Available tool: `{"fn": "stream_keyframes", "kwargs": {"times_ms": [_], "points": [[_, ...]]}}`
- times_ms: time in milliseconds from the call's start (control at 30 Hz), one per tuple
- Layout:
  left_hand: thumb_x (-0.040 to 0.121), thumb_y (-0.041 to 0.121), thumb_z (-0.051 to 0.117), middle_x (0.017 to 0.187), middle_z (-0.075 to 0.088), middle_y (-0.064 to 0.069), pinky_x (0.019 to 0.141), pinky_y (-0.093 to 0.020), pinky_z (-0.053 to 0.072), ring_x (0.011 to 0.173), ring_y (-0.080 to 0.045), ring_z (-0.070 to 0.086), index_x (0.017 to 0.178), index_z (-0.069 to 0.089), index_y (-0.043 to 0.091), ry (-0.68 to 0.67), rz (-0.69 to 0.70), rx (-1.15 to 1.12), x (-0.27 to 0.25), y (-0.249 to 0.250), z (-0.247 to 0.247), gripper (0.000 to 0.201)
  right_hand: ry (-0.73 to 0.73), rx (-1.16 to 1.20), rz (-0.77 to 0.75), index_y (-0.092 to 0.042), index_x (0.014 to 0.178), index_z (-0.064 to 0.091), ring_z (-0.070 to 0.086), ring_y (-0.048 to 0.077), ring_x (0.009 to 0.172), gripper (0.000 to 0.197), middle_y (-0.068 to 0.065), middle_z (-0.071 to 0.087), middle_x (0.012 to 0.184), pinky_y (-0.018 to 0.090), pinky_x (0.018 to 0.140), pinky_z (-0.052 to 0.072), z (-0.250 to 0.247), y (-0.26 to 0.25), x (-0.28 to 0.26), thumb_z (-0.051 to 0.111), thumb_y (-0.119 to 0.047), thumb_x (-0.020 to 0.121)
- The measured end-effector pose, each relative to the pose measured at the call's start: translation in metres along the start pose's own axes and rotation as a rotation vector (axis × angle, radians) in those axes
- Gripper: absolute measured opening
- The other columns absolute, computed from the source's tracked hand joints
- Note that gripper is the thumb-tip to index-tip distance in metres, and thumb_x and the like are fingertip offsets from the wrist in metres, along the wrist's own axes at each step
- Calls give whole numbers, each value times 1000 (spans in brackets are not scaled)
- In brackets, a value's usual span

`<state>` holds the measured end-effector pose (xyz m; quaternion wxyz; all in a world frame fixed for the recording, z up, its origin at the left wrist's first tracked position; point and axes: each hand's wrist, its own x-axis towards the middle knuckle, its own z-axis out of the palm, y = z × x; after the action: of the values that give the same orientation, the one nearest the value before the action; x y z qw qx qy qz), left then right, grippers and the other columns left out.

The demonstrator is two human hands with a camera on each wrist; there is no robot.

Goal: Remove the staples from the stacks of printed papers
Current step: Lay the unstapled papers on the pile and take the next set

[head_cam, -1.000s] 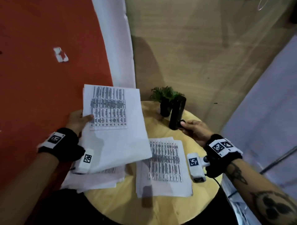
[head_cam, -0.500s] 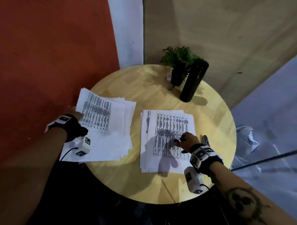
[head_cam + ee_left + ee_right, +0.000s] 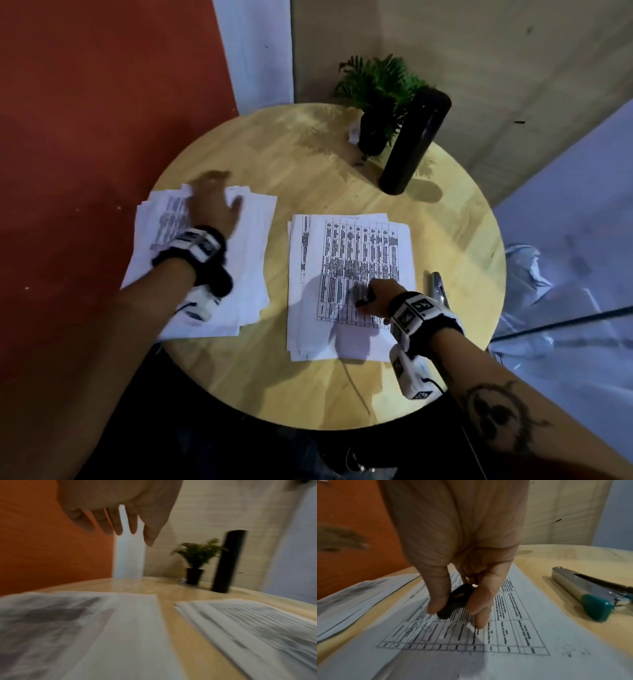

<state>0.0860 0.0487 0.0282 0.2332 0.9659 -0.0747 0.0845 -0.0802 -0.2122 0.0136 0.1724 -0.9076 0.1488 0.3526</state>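
Two stacks of printed papers lie on the round wooden table (image 3: pixel 308 164). My left hand (image 3: pixel 212 195) is blurred over the far end of the left stack (image 3: pixel 250 257); in the left wrist view its fingers (image 3: pixel 118 526) hang straight above the left stack (image 3: pixel 120 628) and hold nothing. My right hand (image 3: pixel 363 301) is low over the near part of the right stack (image 3: pixel 349 246). Its thumb and fingers pinch a small black staple remover (image 3: pixel 455 601) just above the printed table on the top sheet (image 3: pixel 505 635). No staple is visible.
A silver stapler with a teal tip (image 3: pixel 590 595) lies on the table right of the right stack (image 3: pixel 436 287). A potted plant (image 3: pixel 376 102) and a tall black cylinder (image 3: pixel 414 144) stand at the table's far side. Red and beige walls are close behind.
My left hand laid its raised sheets on the left stack and now sweeps over the stack's far end. My right hand came from the black cylinder to the right stack.
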Motion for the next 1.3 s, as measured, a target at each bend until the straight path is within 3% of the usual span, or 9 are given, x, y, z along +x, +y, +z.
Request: {"fn": "stream_keyframes", "kwargs": {"times_ms": [267,500,700,900,1000,1067,1133,1233,1300], "points": [[70,59,71,159,-4,-13,119,-41,9,146,-29,1,150,-3,9,-760,32,154,-49,82,109,120,-31,80,-13,-13,64,42,62,28,99,38,4,53,75,31,76,52,2,9,2,69,-31,82],[56,55,83,159,4,-3,114,-55,13,144,-34,8,149,-13,20,-665,-56,188,-57,101,115,138,-31,119,-39,-2,81,64,63,24,82,30,11,63,83,33,78,55,-5,10,5,68,-32,82],[64,34,85,155,13,-17,113,-47,21,141,-35,18,150,-8,18,-526,-217,-66,-60,107,107,128,-26,176,-60,4,92,64,67,30,92,33,16,68,95,41,82,56,0,12,5,68,-27,82],[64,47,82,150,33,-13,98,-37,41,134,-30,38,145,27,5,-529,-647,-433,-62,89,101,106,-20,164,-86,6,94,68,67,29,91,38,14,64,82,40,81,56,-2,16,4,67,-30,83],[25,72,82,121,63,-10,64,-27,50,99,-26,64,124,56,5,-524,-658,-583,-64,82,98,123,-21,164,-82,6,97,66,66,30,95,39,15,65,88,39,83,55,1,16,5,67,-30,84],[9,72,81,106,70,-7,71,-33,58,91,-24,68,111,65,9,-499,-641,-639,-66,66,114,120,-30,169,-81,6,99,64,65,31,96,40,19,67,97,40,84,54,3,16,6,66,-31,85],[29,58,87,91,73,-7,77,-40,58,82,-24,70,105,68,7,-542,-650,-692,-70,59,114,94,-41,181,-79,7,99,64,65,30,94,41,17,67,92,40,85,54,2,17,8,65,-32,85],[80,33,72,67,71,-4,61,-24,54,58,-18,67,117,62,2,-768,-757,-773,-82,57,87,49,-47,166,-78,6,95,66,62,24,81,42,5,58,67,31,77,53,1,19,8,65,-35,85],[89,33,62,63,70,-2,56,-19,50,55,-16,65,115,62,5,-884,-816,-737,-84,49,79,37,-50,159,-79,4,91,67,59,22,76,39,3,56,64,31,71,53,2,18,9,66,-34,84]]}}
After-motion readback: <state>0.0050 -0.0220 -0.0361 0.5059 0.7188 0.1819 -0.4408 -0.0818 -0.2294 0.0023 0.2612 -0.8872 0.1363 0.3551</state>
